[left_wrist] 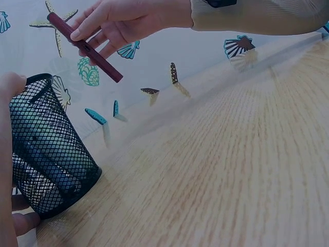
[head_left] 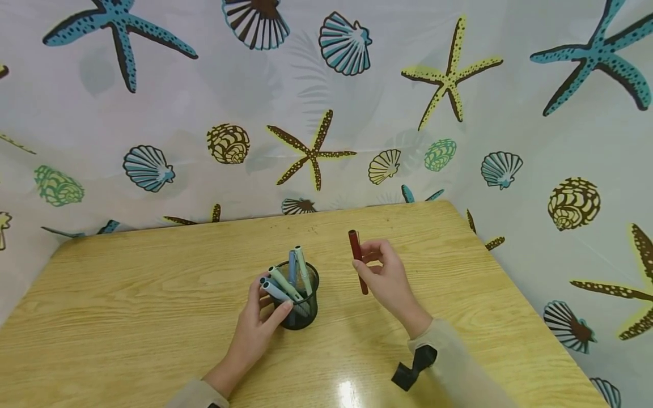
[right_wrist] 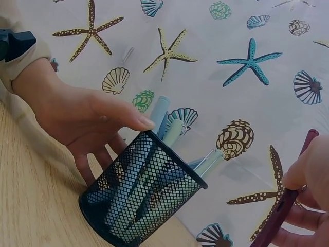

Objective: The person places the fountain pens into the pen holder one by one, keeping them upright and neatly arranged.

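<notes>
A black mesh pen cup [head_left: 301, 321] stands on the wooden table, with blue and pale green pens [head_left: 285, 283] leaning in it. My left hand [head_left: 252, 323] holds the cup from its left side, thumb at the near rim and fingers round the far side. To the right of the cup and above the table, my right hand [head_left: 390, 280] pinches a dark red pen [head_left: 355, 245] between thumb and fingers. The pen is nearly upright, apart from the cup. In the right wrist view, the left thumb [right_wrist: 136, 119] touches the cup's rim.
The light wooden table [head_left: 153, 294] reaches back to a white cloth [head_left: 194, 96] printed with starfish and shells, which also hangs along the right side. A black strap [head_left: 414, 367] sits on the right sleeve, its end sticking out over the table.
</notes>
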`<state>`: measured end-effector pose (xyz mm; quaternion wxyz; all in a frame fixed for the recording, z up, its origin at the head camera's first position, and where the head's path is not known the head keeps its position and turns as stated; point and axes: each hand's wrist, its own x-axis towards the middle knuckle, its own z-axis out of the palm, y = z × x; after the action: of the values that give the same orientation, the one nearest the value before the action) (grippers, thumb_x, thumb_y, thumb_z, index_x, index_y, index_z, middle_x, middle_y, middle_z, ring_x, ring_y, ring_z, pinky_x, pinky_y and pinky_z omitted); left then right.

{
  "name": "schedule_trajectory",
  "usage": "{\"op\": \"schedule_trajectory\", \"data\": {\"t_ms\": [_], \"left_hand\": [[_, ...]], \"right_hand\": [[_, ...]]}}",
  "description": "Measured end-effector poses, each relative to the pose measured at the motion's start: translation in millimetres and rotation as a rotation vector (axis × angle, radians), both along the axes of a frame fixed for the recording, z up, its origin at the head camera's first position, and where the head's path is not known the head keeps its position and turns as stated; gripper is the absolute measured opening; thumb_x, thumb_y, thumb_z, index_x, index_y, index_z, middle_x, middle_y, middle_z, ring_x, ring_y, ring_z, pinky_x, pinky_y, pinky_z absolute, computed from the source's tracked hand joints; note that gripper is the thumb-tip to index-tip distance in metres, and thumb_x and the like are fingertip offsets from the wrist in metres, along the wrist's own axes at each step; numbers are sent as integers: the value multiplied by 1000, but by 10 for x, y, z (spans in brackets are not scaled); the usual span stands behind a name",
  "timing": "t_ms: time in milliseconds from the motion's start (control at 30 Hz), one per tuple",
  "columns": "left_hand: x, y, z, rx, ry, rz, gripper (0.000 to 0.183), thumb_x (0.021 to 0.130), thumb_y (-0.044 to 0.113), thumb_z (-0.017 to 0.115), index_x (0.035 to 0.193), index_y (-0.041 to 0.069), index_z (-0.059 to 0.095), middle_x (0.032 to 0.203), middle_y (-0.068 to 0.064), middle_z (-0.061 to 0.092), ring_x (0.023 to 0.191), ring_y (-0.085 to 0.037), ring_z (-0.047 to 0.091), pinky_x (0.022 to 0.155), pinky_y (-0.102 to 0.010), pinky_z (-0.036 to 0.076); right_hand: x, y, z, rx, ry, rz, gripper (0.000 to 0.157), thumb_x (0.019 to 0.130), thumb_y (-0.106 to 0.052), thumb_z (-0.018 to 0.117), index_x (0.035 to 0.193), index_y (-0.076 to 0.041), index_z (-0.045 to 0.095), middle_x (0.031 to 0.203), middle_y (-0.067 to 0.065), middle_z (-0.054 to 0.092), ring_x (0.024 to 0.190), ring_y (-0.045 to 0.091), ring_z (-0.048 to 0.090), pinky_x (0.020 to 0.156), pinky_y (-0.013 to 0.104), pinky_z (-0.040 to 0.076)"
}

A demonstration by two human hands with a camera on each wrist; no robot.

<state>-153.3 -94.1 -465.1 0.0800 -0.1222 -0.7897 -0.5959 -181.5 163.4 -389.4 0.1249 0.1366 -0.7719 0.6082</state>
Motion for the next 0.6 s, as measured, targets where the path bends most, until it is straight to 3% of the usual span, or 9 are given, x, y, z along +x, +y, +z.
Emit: {"op": "schedule_trajectory", "data": {"t_ms": [100,333,600], "left_hand": [[2,3,2,0,-1,1,63,90,27,62,141,29,26,125,-12,46,114,-29,50,90,-47,46],[1,4,4,5,-9,2,63,90,27,63,142,28,26,125,-12,46,114,-28,51,90,-46,46],[8,17,8,19,-19,6,63,90,27,63,141,29,26,125,-11,46,114,-27,50,90,-43,46]], "right_hand": [[6,-71,35,-22,-5,10,26,87,-4,64,110,-1,51,105,13,54,91,25,55,72,32,50],[153,-232,306,-42,28,36,25,87,3,61,109,5,49,104,19,53,90,31,54,71,31,50],[176,-322,378,-105,38,70,26,87,5,59,110,7,47,105,20,52,91,34,54,71,26,49]]}}
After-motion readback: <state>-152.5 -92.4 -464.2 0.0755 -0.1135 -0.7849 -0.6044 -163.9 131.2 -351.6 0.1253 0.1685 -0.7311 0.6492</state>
